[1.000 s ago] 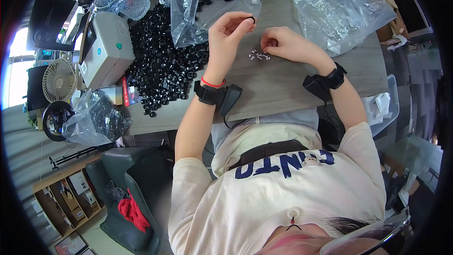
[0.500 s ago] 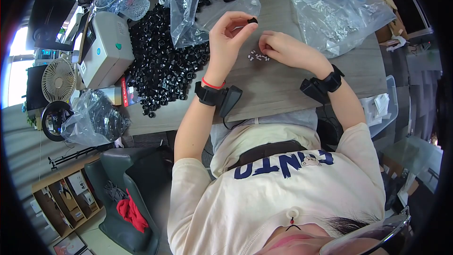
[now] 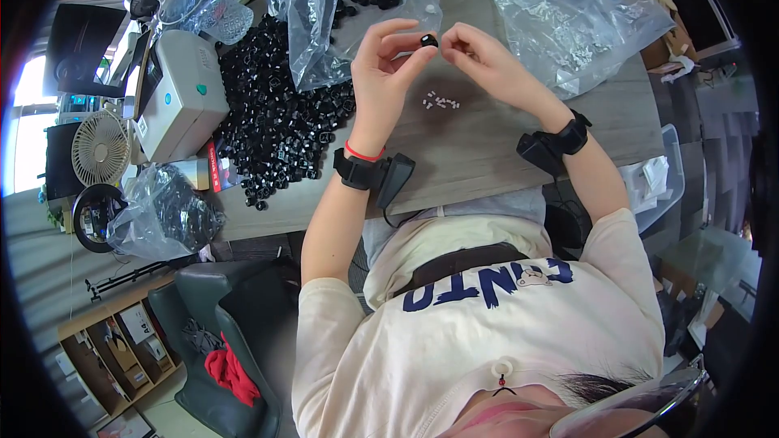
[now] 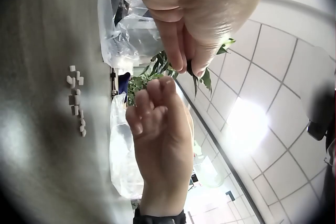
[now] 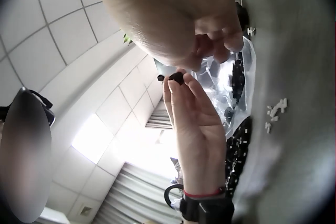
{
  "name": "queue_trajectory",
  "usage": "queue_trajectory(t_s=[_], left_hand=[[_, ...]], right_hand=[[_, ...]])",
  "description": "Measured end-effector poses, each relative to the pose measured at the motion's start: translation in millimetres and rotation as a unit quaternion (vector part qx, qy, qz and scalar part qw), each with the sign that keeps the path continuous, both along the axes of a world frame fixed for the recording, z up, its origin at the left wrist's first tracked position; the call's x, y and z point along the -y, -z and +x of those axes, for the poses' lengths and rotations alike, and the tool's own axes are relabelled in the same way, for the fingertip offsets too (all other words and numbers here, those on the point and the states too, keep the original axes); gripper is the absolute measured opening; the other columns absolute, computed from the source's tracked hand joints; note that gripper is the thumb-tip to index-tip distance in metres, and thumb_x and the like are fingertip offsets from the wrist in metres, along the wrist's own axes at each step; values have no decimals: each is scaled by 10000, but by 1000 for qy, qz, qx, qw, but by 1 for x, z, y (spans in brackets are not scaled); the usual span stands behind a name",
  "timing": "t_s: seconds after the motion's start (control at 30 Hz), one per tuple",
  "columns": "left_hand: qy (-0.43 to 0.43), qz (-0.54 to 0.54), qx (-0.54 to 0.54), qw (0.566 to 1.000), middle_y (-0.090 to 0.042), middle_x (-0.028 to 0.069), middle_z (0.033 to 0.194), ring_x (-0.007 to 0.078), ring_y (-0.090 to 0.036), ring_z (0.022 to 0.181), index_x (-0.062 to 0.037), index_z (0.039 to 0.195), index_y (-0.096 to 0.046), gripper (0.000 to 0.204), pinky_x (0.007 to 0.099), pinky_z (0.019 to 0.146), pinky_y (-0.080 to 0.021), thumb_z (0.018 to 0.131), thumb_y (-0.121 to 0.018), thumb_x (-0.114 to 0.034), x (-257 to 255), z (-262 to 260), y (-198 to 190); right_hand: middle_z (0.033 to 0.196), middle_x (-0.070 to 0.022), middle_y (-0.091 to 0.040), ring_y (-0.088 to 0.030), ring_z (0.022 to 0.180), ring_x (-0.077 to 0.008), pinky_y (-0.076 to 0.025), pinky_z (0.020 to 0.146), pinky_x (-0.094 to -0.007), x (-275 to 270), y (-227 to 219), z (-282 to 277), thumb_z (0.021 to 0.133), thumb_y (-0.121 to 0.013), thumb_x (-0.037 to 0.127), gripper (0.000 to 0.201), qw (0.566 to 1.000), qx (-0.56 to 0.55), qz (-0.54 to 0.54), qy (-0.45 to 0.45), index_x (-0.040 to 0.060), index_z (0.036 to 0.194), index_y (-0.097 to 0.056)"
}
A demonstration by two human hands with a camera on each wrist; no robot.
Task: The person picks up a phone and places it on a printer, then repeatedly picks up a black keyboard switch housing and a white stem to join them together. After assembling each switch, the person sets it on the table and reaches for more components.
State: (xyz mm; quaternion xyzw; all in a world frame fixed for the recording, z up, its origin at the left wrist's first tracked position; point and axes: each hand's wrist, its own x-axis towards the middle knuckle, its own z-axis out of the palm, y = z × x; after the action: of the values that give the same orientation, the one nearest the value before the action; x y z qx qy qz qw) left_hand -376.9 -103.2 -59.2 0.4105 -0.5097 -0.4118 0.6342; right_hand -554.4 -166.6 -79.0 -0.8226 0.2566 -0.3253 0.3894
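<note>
My left hand (image 3: 383, 61) is raised over the table and pinches a small glossy black part (image 3: 429, 40) between thumb and fingertips. The part also shows as a dark lump (image 5: 177, 78) at those fingertips in the right wrist view. Close beside it is my right hand (image 3: 485, 61), its fingers curled and the thumb near the forefinger. I cannot tell whether something tiny sits between those fingertips. Below both hands, a little cluster of white pieces (image 3: 441, 102) lies on the grey table (image 3: 471, 158); the left wrist view shows these pieces (image 4: 76, 98) as short pegs.
A broad heap of black parts (image 3: 280, 122) covers the table's left side. Behind it lies a clear bag (image 3: 320, 40) with more black parts. A clear bag of white pieces (image 3: 580, 28) is at the right. A white box-shaped device (image 3: 182, 85) stands at the left.
My right hand has lifted from beside the white pieces and moved up and left, close to the black part. The black part has turned in my left fingertips.
</note>
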Motion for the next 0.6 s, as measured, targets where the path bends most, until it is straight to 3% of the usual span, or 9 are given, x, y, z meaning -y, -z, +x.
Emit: queue_trajectory(t_s=[0.1, 0.4, 0.5, 0.6], left_hand=[[-1, 3, 7, 1000, -687, 86, 1013, 125, -648, 913, 20, 998, -657, 174, 246, 812, -533, 830, -695, 42, 1, 2, 3], [-15, 0, 43, 999, -677, 68, 1007, 116, -633, 947, 16, 1034, -658, 199, 238, 835, -523, 838, -680, 46, 2, 3, 3], [-19, -3, 70, 997, -675, 62, 1009, 108, -626, 946, 13, 1068, -654, 228, 233, 839, -514, 843, -674, 41, 3, 3, 4], [-11, -7, 107, 994, -671, 57, 1019, 98, -619, 940, 7, 1108, -648, 263, 226, 839, -504, 847, -669, 34, 4, 3, 8]], right_hand=[[821, 36, -506, -480, 714, -51, -390, 615, -198, -5, -16, -1, 981, -512, 167, 96, 968, 73, 238, -12, 76, 1004, -531], [785, 56, -482, -445, 680, -25, -360, 582, -184, -8, -23, -2, 1001, -499, 207, 121, 938, 108, 327, -42, 91, 1005, -529], [694, 45, -489, -453, 629, -43, -372, 577, -198, -8, -20, 0, 997, -520, 243, 179, 923, 152, 353, -24, 71, 1029, -556], [743, 52, -478, -446, 660, -30, -366, 586, -194, -9, -19, 0, 1002, -503, 219, 143, 921, 150, 359, -29, 81, 1015, -538]])
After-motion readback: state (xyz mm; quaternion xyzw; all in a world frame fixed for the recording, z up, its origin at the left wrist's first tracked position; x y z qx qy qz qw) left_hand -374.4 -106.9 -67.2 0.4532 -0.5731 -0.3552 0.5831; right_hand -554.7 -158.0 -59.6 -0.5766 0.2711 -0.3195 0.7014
